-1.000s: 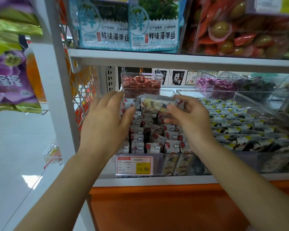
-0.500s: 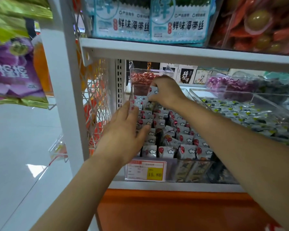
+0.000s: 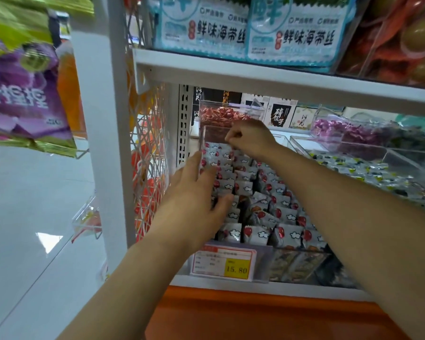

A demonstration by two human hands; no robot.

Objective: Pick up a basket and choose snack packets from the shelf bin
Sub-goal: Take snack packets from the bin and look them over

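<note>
A clear shelf bin [image 3: 263, 262] holds several rows of small white snack packets [image 3: 258, 233] printed with red dots and clouds. My left hand [image 3: 194, 200] lies flat on the packets at the bin's left side, fingers straight and pointing toward the back. My right hand [image 3: 250, 138] reaches to the back row, where its curled fingertips pinch the top of one snack packet [image 3: 217, 146]; the hand hides most of the grip. No basket is in view.
A price tag [image 3: 225, 263] reading 15.80 is clipped to the bin front. Behind stands a bin of red candies [image 3: 221, 114]; to the right are yellow-and-black packets [image 3: 353, 168] and purple candies [image 3: 341, 131]. The upper shelf [image 3: 255, 72] hangs close overhead. A wire mesh panel [image 3: 147, 168] closes the left side.
My right hand carried a packet from the front of the bin to its back row. My left hand went down flat onto the packets. The view has shifted closer.
</note>
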